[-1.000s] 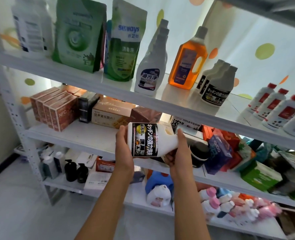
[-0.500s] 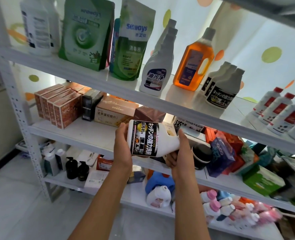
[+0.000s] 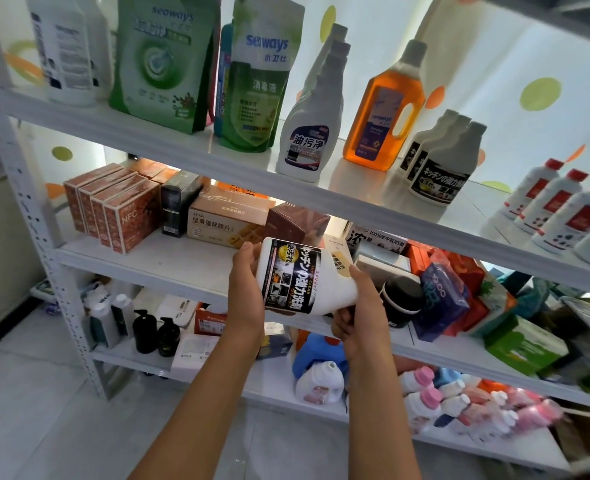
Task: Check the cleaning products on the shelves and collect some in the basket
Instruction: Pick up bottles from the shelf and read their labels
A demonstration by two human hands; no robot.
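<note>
A white cleaner bottle with a black label (image 3: 297,275) lies sideways in front of the middle shelf, label facing me. My left hand (image 3: 246,289) grips its base end. My right hand (image 3: 361,313) curls round its neck end from below. Three matching white bottles (image 3: 442,161) stand on the top shelf (image 3: 196,150), beside an orange bottle (image 3: 383,109) and white spray bottles (image 3: 310,133). Green refill pouches (image 3: 163,60) stand further left. No basket is in view.
Orange cartons (image 3: 113,209) and snack boxes (image 3: 227,223) fill the middle shelf. Red-capped white bottles (image 3: 560,209) stand at the top right. The bottom shelf holds black pump bottles (image 3: 155,330), a white jug (image 3: 319,382) and pink-capped bottles (image 3: 459,400). The white metal upright (image 3: 44,244) stands at left.
The view has shifted slightly, so the shelves sit a little further right and lower. Both hands keep the same hold on the bottle, which has barely moved.
</note>
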